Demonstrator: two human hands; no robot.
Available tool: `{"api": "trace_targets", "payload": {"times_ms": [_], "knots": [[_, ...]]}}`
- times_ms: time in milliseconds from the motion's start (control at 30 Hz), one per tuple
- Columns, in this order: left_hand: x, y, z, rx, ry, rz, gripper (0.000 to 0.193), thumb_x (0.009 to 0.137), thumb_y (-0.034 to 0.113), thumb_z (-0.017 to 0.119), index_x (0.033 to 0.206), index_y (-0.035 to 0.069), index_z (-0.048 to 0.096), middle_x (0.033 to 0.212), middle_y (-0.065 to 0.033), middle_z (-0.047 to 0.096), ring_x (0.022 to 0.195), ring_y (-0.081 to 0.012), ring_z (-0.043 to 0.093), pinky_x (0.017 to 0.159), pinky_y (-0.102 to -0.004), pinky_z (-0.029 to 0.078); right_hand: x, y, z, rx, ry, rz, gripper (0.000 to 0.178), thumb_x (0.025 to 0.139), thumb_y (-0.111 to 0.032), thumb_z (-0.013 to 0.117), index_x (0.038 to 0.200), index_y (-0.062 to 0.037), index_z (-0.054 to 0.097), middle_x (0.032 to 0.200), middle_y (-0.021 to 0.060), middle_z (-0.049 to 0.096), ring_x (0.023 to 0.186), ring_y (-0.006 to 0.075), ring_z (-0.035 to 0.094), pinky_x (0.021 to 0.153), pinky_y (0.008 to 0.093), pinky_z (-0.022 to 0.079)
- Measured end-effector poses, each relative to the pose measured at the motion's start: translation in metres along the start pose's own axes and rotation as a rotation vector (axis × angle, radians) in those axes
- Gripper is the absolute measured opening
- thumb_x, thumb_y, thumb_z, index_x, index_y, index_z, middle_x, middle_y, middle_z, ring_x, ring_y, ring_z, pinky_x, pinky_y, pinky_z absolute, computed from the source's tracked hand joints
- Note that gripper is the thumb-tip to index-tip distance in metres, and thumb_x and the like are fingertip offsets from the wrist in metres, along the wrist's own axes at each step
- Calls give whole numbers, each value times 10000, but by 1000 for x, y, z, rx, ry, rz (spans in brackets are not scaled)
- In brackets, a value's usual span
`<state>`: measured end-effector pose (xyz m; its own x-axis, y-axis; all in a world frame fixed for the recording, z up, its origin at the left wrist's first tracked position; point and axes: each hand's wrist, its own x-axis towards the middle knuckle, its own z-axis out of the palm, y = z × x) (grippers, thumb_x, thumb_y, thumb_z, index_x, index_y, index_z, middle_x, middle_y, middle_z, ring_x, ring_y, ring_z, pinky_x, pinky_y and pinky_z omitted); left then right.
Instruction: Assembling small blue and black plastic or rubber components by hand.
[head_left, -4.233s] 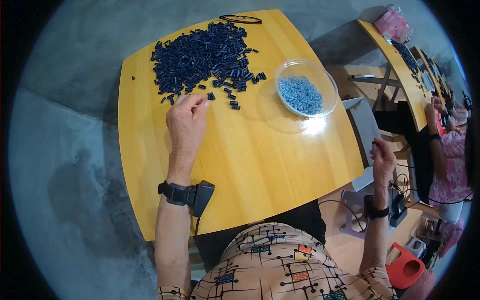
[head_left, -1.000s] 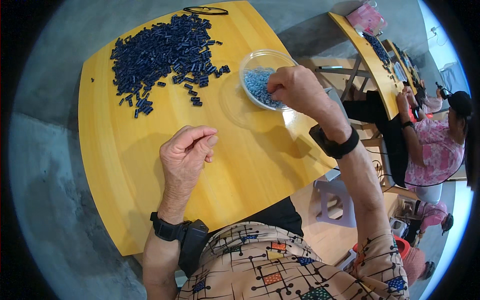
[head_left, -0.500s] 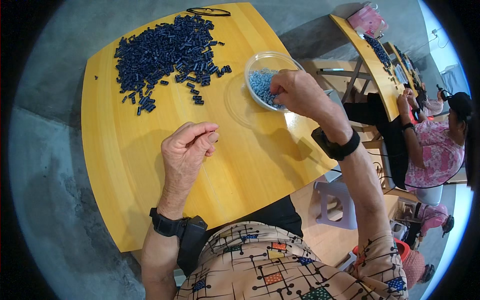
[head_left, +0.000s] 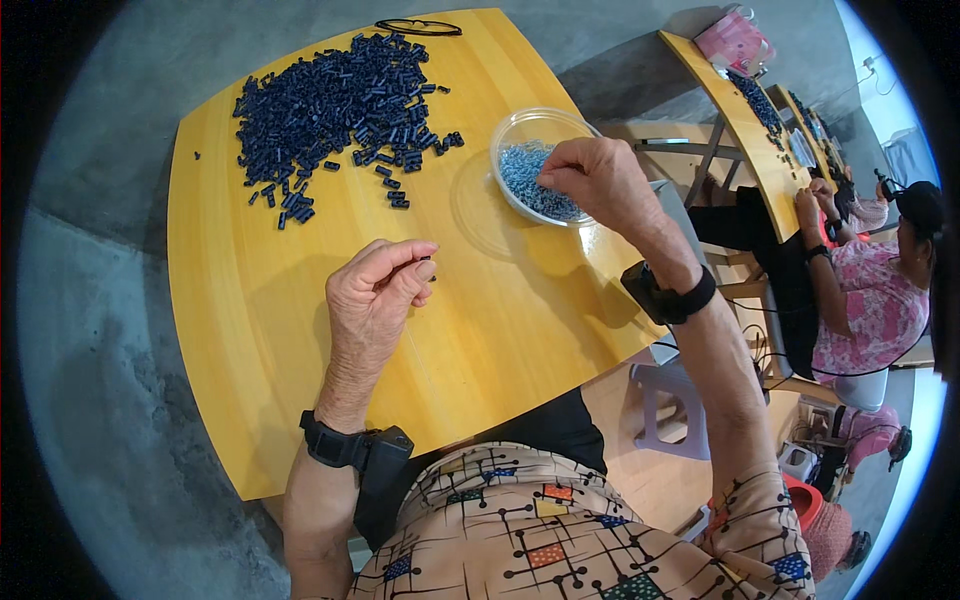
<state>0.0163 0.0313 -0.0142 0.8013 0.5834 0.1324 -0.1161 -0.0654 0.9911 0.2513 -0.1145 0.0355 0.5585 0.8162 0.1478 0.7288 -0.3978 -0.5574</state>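
Observation:
My left hand (head_left: 372, 295) is closed in a pinch above the middle of the table. Between its thumb and forefinger a bit of a small dark piece (head_left: 428, 260) shows; the rest is hidden by the fingers. My right hand (head_left: 608, 185) hovers over the right side of a clear round plastic tub (head_left: 497, 172), thumb and forefinger pressed together. Whatever they hold is too small to make out. Inside the tub lie many tiny shiny blue-grey pieces (head_left: 530, 185). A large heap of small dark blue block-shaped parts (head_left: 330, 110) spreads over the table's far left.
The yellow wooden table (head_left: 270, 380) has curved edges. Black-framed glasses (head_left: 418, 27) lie at its far edge. To the right, a person in a pink patterned top (head_left: 870, 305) sits at another table (head_left: 735, 130) with dark parts on it. A pale plastic stool (head_left: 672, 408) stands nearby.
My right hand has lifted slightly out of the tub's pieces, its fingertips now above them. The left hand keeps its pinch and has barely moved.

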Motion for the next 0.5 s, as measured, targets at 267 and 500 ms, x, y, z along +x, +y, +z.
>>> {"api": "trace_targets", "payload": {"times_ms": [267,500], "knots": [[0,-3,-1,-16,-12,29,154,850,13,675,1000,-17,676,825,-34,627,652,-92,595,589,-214,494,2,-9,-12,181,10,172,113,803,-110,721,854,-10,715,708,71,679,609,108,627,546,263,505],[-1,-4,-1,-19,-4,31,176,836,-13,673,1011,-23,671,834,-34,624,657,-93,592,595,-215,497,-2,-3,-12,385,28,226,106,826,-79,672,895,-1,692,657,50,640,584,91,599,532,253,493]]}}
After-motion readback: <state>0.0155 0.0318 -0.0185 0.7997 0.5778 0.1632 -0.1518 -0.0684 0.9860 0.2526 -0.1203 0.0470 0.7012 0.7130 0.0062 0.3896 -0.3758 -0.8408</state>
